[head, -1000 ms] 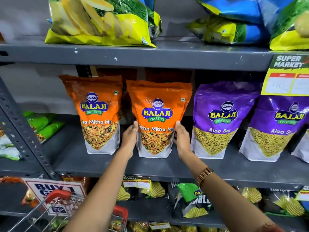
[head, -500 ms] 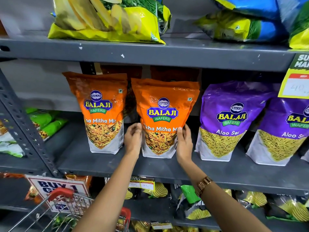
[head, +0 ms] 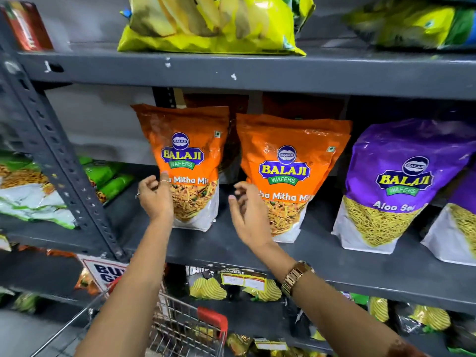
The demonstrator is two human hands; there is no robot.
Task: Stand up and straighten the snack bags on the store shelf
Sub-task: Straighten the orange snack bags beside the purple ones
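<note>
Grey metal shelving (head: 257, 73) with a perforated upright (head: 59, 161) against a pale wall (head: 103, 124).

Middle shelf (head: 257, 249): grey metal board, held by a perforated upright post (head: 51, 150).
Standing on it, left to right: two orange snack bags (head: 185, 161) (head: 288, 173), just beside each other; two purple snack bags (head: 396, 184) (head: 461, 222).
Top shelf (head: 257, 73): carries a yellow bag (head: 213, 24) lying flat and a yellow-and-blue bag (head: 412, 24).
Left bay: green bags (head: 108, 176) lying flat.
</note>
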